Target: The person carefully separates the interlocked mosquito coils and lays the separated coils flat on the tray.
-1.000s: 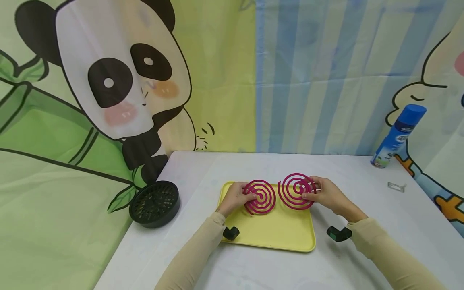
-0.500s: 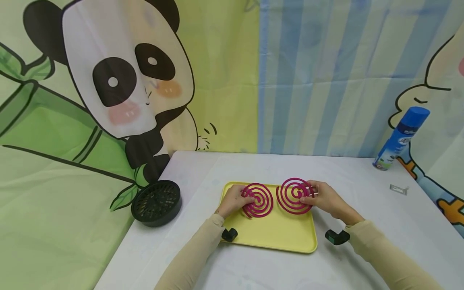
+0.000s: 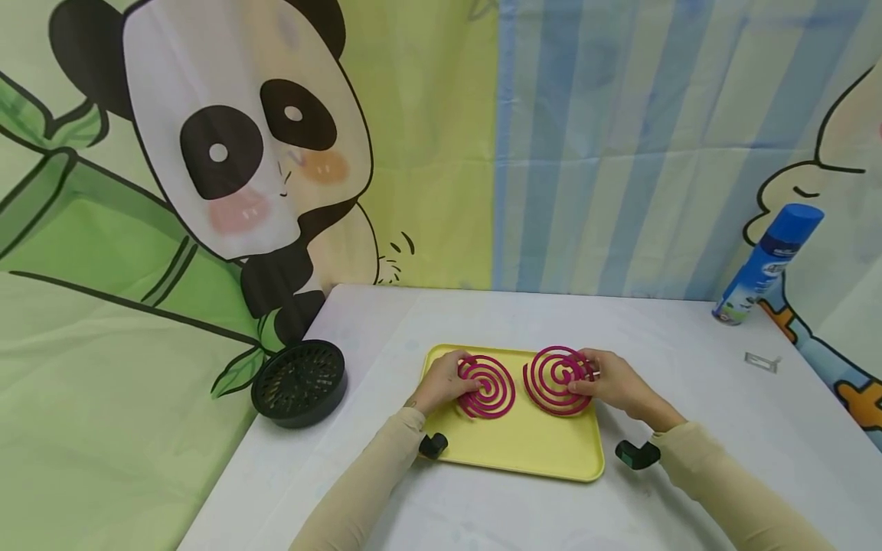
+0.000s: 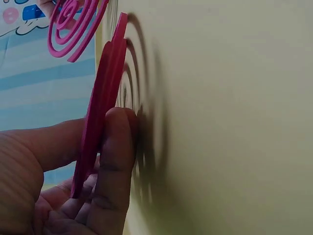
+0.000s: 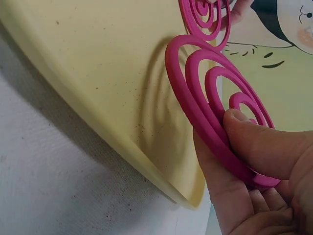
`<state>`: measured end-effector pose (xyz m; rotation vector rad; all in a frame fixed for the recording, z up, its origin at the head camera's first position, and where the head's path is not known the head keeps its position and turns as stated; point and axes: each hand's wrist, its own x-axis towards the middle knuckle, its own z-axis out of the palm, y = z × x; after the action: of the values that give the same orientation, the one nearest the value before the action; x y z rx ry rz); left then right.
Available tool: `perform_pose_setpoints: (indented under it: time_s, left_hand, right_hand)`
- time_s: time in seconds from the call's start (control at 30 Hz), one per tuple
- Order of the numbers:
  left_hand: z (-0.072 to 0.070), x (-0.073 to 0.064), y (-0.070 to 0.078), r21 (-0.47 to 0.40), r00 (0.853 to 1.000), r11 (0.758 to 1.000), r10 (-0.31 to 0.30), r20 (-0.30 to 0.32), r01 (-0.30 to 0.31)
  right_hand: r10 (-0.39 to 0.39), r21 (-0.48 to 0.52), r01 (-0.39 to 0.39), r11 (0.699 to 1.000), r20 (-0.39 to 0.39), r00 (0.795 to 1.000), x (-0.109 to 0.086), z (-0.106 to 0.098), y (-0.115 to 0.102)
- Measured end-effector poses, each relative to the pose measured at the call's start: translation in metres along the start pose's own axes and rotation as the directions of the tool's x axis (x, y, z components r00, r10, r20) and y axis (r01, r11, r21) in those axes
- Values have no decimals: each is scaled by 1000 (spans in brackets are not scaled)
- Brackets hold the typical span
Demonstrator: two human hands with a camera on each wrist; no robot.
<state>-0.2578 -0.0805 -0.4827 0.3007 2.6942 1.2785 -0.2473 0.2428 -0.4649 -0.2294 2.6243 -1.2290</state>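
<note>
In the head view, my left hand (image 3: pixel 441 384) pinches a magenta mosquito coil (image 4: pixel 99 110) between thumb and fingers, over the left part of a yellow tray (image 3: pixel 517 451). From the left wrist it looks edge-on, its spiral shadow falling on the tray. My right hand (image 3: pixel 615 385) holds a second magenta mosquito coil (image 5: pixel 186 105) by its right side, thumb on the front face, above the tray's right part. That coil is tilted and casts a shadow too. A narrow gap separates the two coils. Fingers behind each coil are partly hidden.
A round black vented holder (image 3: pixel 299 383) stands at the table's left edge. Toward the back right is a blue spray can (image 3: pixel 766 264), with a small metal stand (image 3: pixel 762 362) lying in front of it. Printed curtains (image 3: pixel 586 153) hang behind the white table (image 3: pixel 496 520).
Both hands have lowered the coils toward the tray and shifted them slightly left over it. The grips look the same. The head view has turned a little.
</note>
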Motion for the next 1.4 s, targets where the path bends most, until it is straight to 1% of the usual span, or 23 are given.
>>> perform_pose_setpoints:
  time_s: [0.13, 0.23, 0.47, 0.63, 0.7, 0.8, 0.97, 1.07, 1.13, 1.2, 1.23, 1.27, 1.33, 1.37, 1.4]
  left_hand:
    - [-1, 0, -1, -7, 1000, 1000, -1, -3, 1]
    - [-2, 0, -1, 9, 1000, 1000, 2, -5, -2]
    - [-4, -5, 1, 86, 997, 994, 67, -26, -64]
    - [-4, -11, 3, 129, 997, 991, 54, -54, -47]
    - [-4, -13, 4, 144, 996, 988, 61, -64, -51]
    - [-4, -14, 3, 171, 994, 983, 74, -78, -60]
    - [-4, -13, 0, 195, 996, 980, 56, -76, -40]
    - [-6, -14, 0, 198, 997, 980, 45, -60, -32]
    - [-8, -15, 2, 219, 997, 975, 56, -49, -44]
    - [-10, -17, 5, 233, 996, 970, 82, -31, -72]
    - [-12, -18, 8, 240, 995, 966, 104, -14, -97]
    - [-13, -20, 11, 242, 992, 962, 126, 9, -124]
    - [-13, -22, 18, 236, 983, 955, 165, 85, -180]
    - [-13, -24, 22, 220, 975, 954, 178, 136, -205]
    - [-12, -25, 24, 219, 963, 948, 189, 191, -229]
  right_hand:
    - [-25, -29, 25, 999, -7, 1000, 1, 3, 0]
    - [-46, -52, 45, 998, -7, 999, 2, 5, 1]
    - [-43, -88, 42, 995, -8, 999, 4, 7, 2]
    - [-52, -104, 51, 993, -7, 999, 3, 7, 2]
    - [-62, -106, 61, 993, -6, 998, 3, 7, 2]
    - [-67, -103, 66, 992, -4, 998, 3, 7, 1]
    - [-71, -108, 71, 992, -2, 997, 3, 8, 0]
    - [-74, -113, 73, 991, -3, 997, 4, 9, 1]
    - [-72, -111, 72, 991, -1, 997, 5, 9, 1]
    - [-75, -110, 74, 991, 3, 997, 6, 9, 1]
    - [-67, -106, 67, 992, 0, 998, 7, 10, 1]
    - [-70, -104, 70, 992, 3, 998, 7, 10, 1]
    - [-75, -104, 75, 992, 6, 997, 8, 11, 1]
    - [-76, -103, 76, 992, 5, 997, 8, 11, 1]
    - [-76, -98, 76, 992, 6, 997, 8, 11, 1]
